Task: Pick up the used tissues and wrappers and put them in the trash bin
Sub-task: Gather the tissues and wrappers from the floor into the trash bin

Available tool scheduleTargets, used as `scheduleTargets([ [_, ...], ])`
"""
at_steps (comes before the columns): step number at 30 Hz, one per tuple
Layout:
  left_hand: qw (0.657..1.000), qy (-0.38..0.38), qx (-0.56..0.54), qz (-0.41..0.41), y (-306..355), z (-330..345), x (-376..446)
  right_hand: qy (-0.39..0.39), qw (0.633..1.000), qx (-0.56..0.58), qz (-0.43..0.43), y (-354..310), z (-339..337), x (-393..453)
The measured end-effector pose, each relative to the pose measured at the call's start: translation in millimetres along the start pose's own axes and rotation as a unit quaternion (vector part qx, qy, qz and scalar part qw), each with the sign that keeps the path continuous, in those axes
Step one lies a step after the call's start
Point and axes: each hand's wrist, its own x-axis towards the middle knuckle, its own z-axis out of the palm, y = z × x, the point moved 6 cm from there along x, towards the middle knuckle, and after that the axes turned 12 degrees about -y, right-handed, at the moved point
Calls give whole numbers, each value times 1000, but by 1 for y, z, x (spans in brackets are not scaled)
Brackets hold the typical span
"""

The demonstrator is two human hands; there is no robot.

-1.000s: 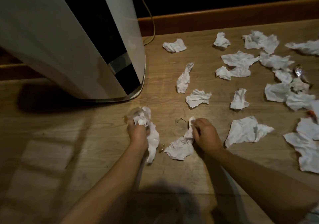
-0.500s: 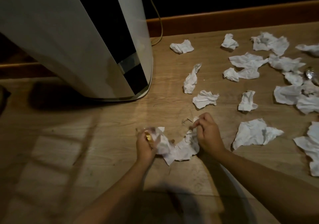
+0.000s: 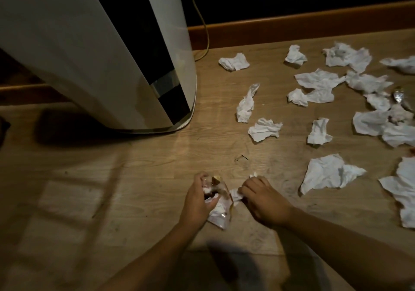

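My left hand grips a bundle of crumpled tissue and a shiny wrapper just above the wooden floor. Close on its right, my right hand pinches a white tissue that reaches across to the bundle. Several crumpled white tissues lie scattered on the floor at the right; the nearest is a large flat one. A silver foil wrapper lies among the tissues at the far right. No trash bin is in sight.
A tall white and black appliance stands on the floor at the upper left, with a thin cable running behind it. A wooden skirting board lines the dark wall at the back.
Both hands have drawn together near the floor. The tissue under my right hand has been gathered up against the bundle in my left. The view has shifted left.
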Motion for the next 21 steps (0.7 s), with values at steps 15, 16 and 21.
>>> scheduleTargets([
  [15, 994, 48, 94, 28, 69, 2, 12, 145, 951, 238, 134, 6, -82, -10],
  [16, 995, 52, 80, 36, 73, 4, 11, 136, 957, 227, 121, 0, -85, -7],
  [21, 995, 103, 4, -5, 84, 2, 9, 114, 968, 193, 114, -5, -85, -13],
])
